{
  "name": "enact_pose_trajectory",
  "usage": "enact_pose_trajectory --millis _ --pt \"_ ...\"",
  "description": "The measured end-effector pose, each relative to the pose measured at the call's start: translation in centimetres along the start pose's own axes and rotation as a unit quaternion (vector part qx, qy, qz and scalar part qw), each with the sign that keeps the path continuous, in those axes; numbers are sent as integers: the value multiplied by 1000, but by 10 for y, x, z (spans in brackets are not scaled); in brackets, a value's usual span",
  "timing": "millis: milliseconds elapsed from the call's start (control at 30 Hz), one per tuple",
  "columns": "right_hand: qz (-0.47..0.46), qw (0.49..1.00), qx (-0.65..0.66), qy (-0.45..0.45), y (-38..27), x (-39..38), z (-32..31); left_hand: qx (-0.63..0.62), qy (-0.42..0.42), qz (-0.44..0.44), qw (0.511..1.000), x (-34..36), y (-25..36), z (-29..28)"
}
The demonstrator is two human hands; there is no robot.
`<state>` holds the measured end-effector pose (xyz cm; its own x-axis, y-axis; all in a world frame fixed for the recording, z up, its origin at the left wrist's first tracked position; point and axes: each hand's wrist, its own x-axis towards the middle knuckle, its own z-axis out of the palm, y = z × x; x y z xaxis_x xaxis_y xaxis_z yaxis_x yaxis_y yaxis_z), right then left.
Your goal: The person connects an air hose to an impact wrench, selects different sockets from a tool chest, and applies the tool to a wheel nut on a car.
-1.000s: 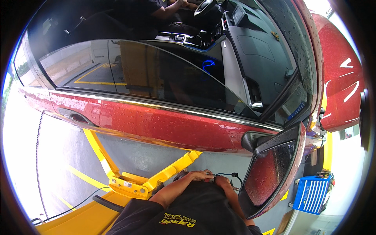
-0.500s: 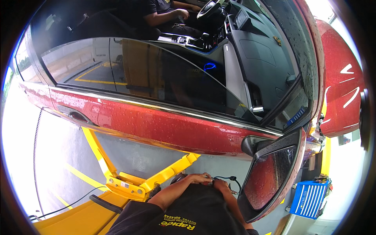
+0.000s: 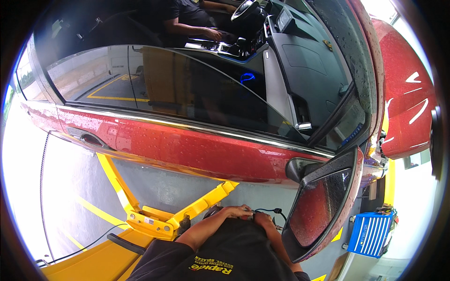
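Note:
Close to my body, my left hand point(image 3: 238, 212) and my right hand point(image 3: 263, 218) come together in front of my black shirt point(image 3: 225, 248). The fingers of both are curled around something small that I cannot make out. A thin dark cable or hose point(image 3: 267, 210) leads off to the right from between them, with a dark knob-like part point(image 3: 277, 210) along it. Beside my right hand is a small metal fitting point(image 3: 279, 227). Just beyond my hands stands the red car door point(image 3: 187, 152).
The car's wing mirror point(image 3: 323, 206) juts out at my right. To the left, a yellow lift arm point(image 3: 201, 203) reaches under the car. A blue tool cabinet point(image 3: 370, 234) stands at far right. Inside the car sits another person point(image 3: 187, 18), near the steering wheel point(image 3: 244, 9).
The view has shifted slightly. My hands stay together with little change. The person in the car has lowered a hand toward the centre console.

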<state>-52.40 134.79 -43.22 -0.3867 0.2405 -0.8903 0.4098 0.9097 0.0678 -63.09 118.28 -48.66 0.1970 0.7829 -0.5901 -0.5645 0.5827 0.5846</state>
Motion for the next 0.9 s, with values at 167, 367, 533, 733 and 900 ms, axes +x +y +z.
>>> enact_pose_trajectory --millis 167,367,533,733,900 --pt "10 1000 13 8 -8 -10 -6 16 13 3 1000 -5 2 2" --pt "11 1000 -3 -9 -9 -17 -12 8 3 4 1000 -2 -2 5" --pt "12 1000 -11 -11 -9 -17 -11 32 23 2 999 -4 -3 8" --pt "11 1000 -7 -5 -4 -14 3 31 33 -18 999 -13 1 18" --pt "3 1000 -15 -15 3 -6 14 27 34 -7 999 -20 7 25"
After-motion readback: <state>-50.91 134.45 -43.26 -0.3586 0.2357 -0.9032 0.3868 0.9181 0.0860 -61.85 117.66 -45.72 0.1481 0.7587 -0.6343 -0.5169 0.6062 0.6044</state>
